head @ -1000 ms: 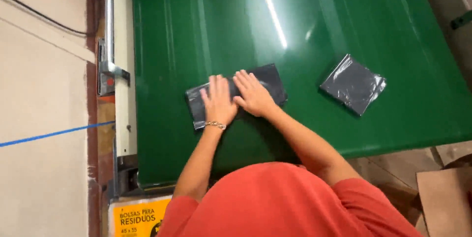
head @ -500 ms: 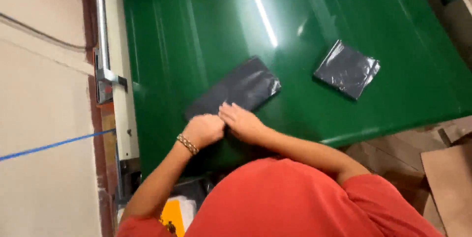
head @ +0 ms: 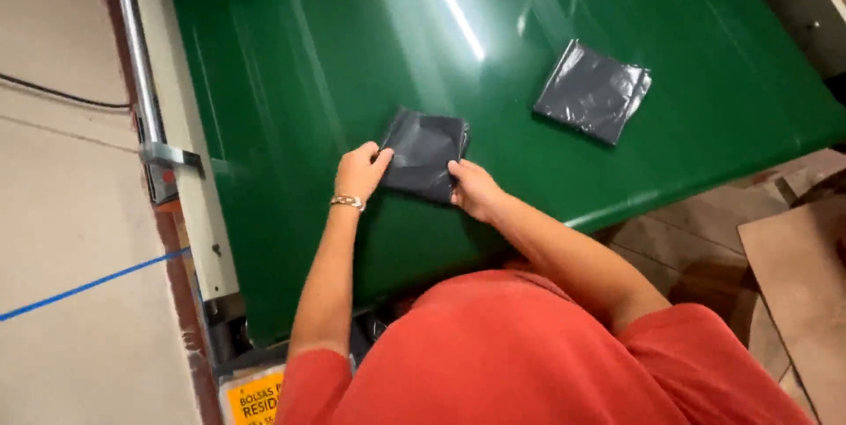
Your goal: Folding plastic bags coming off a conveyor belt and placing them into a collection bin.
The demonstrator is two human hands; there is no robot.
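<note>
A dark grey plastic bag (head: 425,152), folded into a small square, lies on the green table (head: 291,81). My left hand (head: 359,171), with a bracelet on the wrist, pinches the bag's near left edge. My right hand (head: 473,189) grips its near right corner. A second folded dark grey bag (head: 592,90) lies flat farther right on the table, away from both hands.
A metal rail (head: 141,63) and a white strip border the table's left side. Beige floor with a blue tape line (head: 88,284) lies left. A yellow-labelled box (head: 256,394) sits under the near edge. Brown cardboard (head: 797,284) lies at right.
The bag was a longer strip under my hands; now it is folded into a compact square. My hands have moved from pressing on top to holding its near edge.
</note>
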